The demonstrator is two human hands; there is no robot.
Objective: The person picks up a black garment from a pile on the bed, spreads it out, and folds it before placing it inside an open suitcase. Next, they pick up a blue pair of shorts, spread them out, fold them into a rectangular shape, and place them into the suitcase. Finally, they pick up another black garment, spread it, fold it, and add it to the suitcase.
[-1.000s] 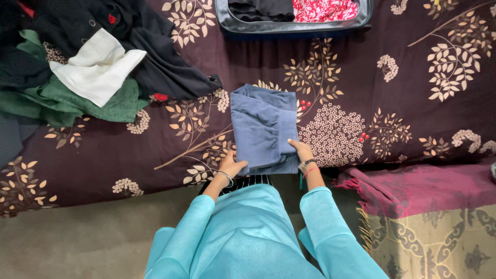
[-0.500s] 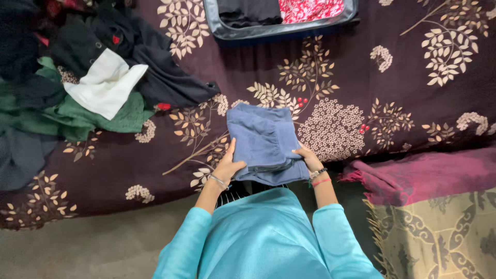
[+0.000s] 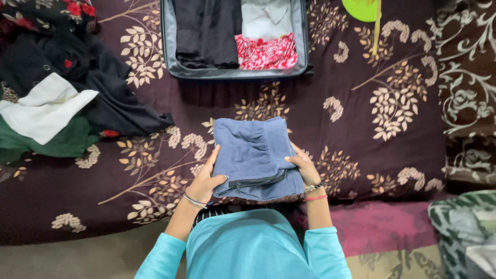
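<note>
- Your left hand [image 3: 206,181] grips the near left edge of the folded blue garment [image 3: 254,155], thumb on top and fingers underneath.
- Your right hand [image 3: 302,166] grips the right edge the same way; the hands stand apart, one on each side, both clamped on the cloth.
- Compared with a second ago, when both hands pressed the garment's near edge flat on the dark floral bedspread [image 3: 361,129], they now sit higher along its sides. The near edge, with its zip showing, is raised off the bedspread.
- Judge the fold as complete: the garment is a compact rectangle, held rather than smoothed.
- The garment rests just in front of you, well apart from the open grey suitcase [image 3: 168,46] at the far side.
- The suitcase already holds a dark folded item [image 3: 206,31], a red patterned item [image 3: 266,51] and a pale one [image 3: 266,18].
- A loose pile of clothes [image 3: 62,103] lies to your left.
</note>
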